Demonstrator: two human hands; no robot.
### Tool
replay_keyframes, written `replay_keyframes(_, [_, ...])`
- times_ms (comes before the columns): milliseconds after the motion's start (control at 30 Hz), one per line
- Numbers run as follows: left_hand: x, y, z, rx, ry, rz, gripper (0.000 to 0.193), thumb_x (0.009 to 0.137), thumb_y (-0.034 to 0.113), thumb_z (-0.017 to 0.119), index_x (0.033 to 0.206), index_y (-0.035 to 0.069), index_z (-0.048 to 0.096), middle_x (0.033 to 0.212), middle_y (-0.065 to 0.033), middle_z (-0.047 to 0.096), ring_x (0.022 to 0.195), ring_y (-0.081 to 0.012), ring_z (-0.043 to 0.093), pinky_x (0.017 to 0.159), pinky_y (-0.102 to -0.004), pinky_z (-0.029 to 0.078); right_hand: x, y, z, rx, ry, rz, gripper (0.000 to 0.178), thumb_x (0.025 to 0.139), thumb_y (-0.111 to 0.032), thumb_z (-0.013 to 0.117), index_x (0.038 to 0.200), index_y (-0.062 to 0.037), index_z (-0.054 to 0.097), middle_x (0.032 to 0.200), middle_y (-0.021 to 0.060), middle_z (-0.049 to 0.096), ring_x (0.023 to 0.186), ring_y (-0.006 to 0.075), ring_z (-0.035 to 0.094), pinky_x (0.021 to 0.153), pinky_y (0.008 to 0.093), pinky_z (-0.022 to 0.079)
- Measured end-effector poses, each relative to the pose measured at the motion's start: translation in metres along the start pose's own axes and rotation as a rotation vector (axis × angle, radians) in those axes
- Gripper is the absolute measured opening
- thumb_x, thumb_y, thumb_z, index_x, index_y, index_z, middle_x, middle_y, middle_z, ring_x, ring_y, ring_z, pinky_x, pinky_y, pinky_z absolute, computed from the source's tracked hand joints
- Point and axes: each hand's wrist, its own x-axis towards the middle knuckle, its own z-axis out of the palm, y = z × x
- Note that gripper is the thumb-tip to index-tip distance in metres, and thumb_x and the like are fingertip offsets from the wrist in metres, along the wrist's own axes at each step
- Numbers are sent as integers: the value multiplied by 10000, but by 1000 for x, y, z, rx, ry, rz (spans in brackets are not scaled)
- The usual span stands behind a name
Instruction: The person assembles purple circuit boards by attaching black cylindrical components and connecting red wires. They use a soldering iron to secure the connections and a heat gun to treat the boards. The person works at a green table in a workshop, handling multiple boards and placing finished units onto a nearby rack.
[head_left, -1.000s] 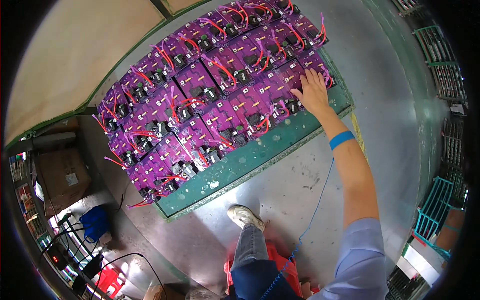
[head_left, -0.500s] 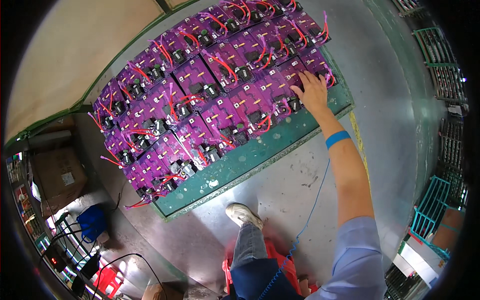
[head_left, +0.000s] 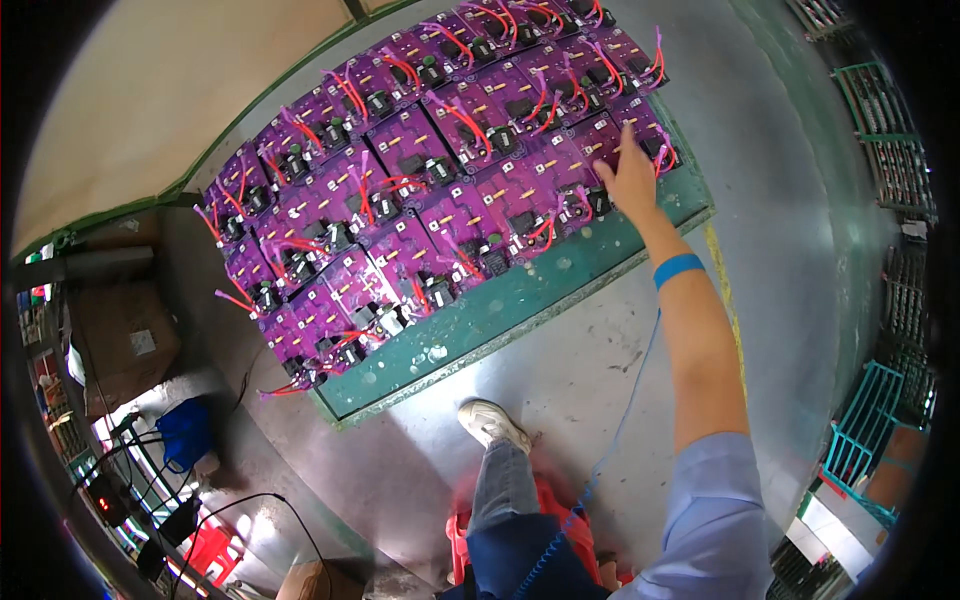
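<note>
Many purple circuit boards (head_left: 440, 190) with red wires and black parts lie in rows on a green mat (head_left: 520, 310) on a metal table. My right hand (head_left: 632, 180) reaches out to the boards at the right end of the mat, fingers spread, fingertips touching a board and holding nothing. A blue wrist strap (head_left: 678, 268) sits on that forearm, with a blue coiled cord (head_left: 610, 440) hanging down from it. My left hand is not in view.
My leg in jeans and a white shoe (head_left: 492, 422) show below the table edge, above a red stool (head_left: 560, 530). Cardboard boxes (head_left: 120, 335), a blue bag (head_left: 185, 432) and black cables lie at lower left. Green racks (head_left: 870, 100) stand at right.
My right hand has stayed on the boards at the right end of the mat, sliding slightly farther up. The view shifted a little.
</note>
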Motion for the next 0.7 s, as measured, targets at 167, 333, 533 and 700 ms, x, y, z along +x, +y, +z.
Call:
replay_keyframes(167, [-26, -30, -25, -4, 28, -44, 518, 630, 24, 587, 1125, -45, 449, 1046, -230, 500, 978, -371, 484, 867, -410, 380, -15, -49, -37, 375, 371, -92, 407, 751, -158, 600, 1081, 19, 440, 933, 157, 528, 832, 272, 517, 733, 346, 411])
replay_keyframes(333, [-74, -80, -83, 24, 76, -141, 520, 626, 7, 587, 1125, -47, 449, 1044, -230, 501, 977, -372, 485, 867, -409, 380, -213, -195, -68, 1026, -242, -212, 137, 681, 67, 554, 664, -45, 477, 714, 57, 526, 650, 172, 529, 617, 282, 425])
replay_keyframes(533, [-160, -143, -177, 53, 149, -317, 523, 621, -12, 587, 1124, -48, 450, 1041, -230, 503, 975, -372, 487, 868, -407, 380, -513, -364, -177, 1378, -1333, -592, 36, 758, -87, 566, 737, -61, 580, 743, 57, 563, 725, 176, 567, 653, 292, 443])
replay_keyframes(700, [-180, -169, -230, 1, -113, -324, 568, 550, -47, 575, 1093, -96, 416, 1038, -266, 480, 971, -428, 458, 865, -461, 359, -631, -416, -251, 1217, -1237, -1689, 188, 750, -244, 548, 660, -79, 537, 667, 68, 538, 677, 233, 558, 587, 361, 438])
